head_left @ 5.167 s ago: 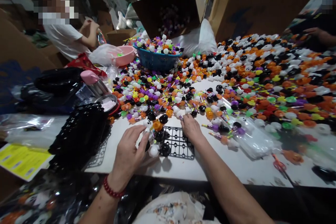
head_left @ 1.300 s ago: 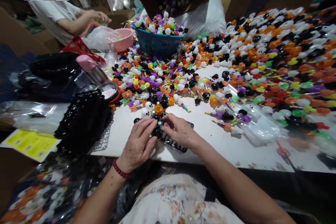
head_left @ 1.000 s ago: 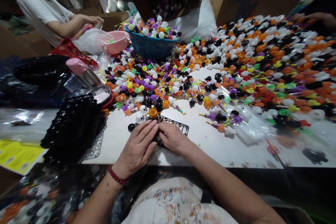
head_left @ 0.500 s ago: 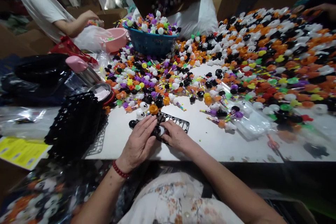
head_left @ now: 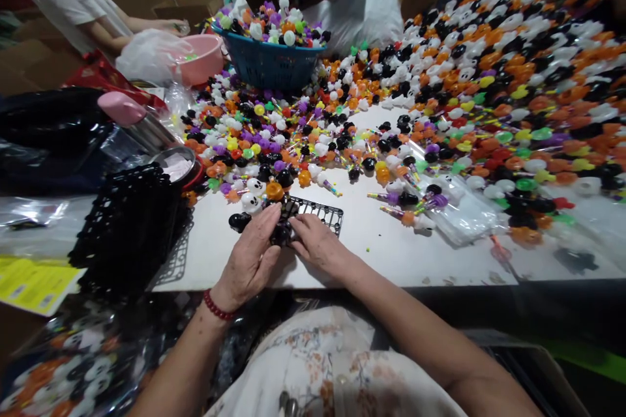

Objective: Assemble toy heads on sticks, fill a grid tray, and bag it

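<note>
A black plastic grid tray [head_left: 328, 214] lies on the white table, its right part showing. My left hand [head_left: 252, 253] rests over the tray's left side, fingers together and wrapped by a small black piece [head_left: 281, 233] between the hands. From the right, my right hand [head_left: 315, 241] reaches onto the tray with bent fingers at the same black piece; its fingertips are partly hidden. Just beyond my left hand sit skull-faced white heads [head_left: 251, 202], an orange head [head_left: 274, 191] and a black head [head_left: 238, 221].
Colourful small toys [head_left: 489, 98] are heaped across the back and right. A blue basket [head_left: 268, 62], pink basin [head_left: 200, 62], stacked black trays [head_left: 127, 221], steel bottle [head_left: 151, 133], clear bags [head_left: 464, 218] and scissors [head_left: 501, 251] lie around. Another person's arm [head_left: 110, 32] is at upper left.
The view has shifted, so the table sits slightly higher and further left. Both hands remain at the tray, with the white bit between them no longer showing. The other person's hand has lowered.
</note>
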A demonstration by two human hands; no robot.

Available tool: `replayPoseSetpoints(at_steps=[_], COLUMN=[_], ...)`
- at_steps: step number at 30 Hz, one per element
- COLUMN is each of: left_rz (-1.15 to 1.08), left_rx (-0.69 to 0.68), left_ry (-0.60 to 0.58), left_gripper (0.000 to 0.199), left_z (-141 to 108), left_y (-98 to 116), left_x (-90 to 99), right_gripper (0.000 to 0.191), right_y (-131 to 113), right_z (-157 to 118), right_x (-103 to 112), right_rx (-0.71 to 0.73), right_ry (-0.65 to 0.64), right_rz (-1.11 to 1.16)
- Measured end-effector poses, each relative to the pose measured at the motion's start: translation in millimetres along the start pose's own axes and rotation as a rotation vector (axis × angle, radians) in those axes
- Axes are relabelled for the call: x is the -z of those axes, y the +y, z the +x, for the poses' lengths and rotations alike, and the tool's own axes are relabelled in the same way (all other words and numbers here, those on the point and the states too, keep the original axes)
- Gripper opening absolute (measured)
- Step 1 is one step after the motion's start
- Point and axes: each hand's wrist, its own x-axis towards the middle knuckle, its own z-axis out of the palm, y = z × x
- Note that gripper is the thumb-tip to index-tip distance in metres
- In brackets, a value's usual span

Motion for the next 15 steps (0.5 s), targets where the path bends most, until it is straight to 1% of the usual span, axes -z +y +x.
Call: replayPoseSetpoints(at_steps=[2,4,5,8,10,15], left_rz=[-0.012,-0.019,-0.018,0.001,0.013,0.029], left_rx=[-0.008,-0.01,-0.008,0.001,0.014,0.013], left_ry=[-0.016,-0.02,-0.019,-0.012,-0.012,-0.007], left_gripper=[0.057,0.057,0.057,0.057,0.057,0.058], left_z=[1,2,2,3,3,3], left_y=[-1,-1,-1,-2,-3,-3], left_x=[0.3,0.6,0.8,1.7,2.2,2.4], right_gripper=[0.051,0.058,0.059,0.048,0.042,0.039], right_y=[-3,-5,-5,-3,0,7], right_z=[3,7,9,15,17,21], right_x=[1,2,2,1,-1,-9], right_rx=[-0.024,-0.042,-0.041,-0.033,-0.03,0.001], right_ry=[-0.014,-0.034,-0.047,-0.074,-0.056,0.015], right_rz=[-0.072,-0.069,-0.054,0.004,0.054,0.139])
